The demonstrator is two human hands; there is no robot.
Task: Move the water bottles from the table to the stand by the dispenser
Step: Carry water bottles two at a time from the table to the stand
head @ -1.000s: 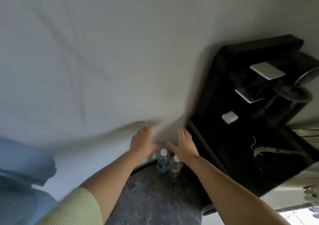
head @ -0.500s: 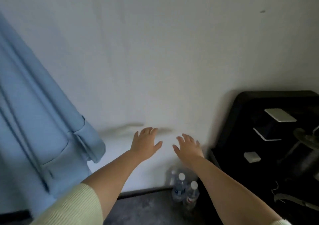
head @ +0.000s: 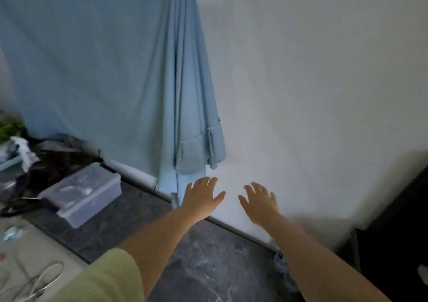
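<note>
Hands [head: 231, 199] now before blue robe [head: 192, 121]

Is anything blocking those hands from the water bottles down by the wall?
Mostly the person's own right forearm: it crosses in front of the bottles on the floor, hiding most of them. Both the left hand and right hand are open and held above them, toward the wall. Nothing else visible intervenes.

Both empty hands, left hand [head: 201, 195] and right hand [head: 259, 201], spread flat before a white plaster wall [head: 312, 81]; pale blue fabric robe [head: 143, 81] hangs at eleven o'clock.
</note>
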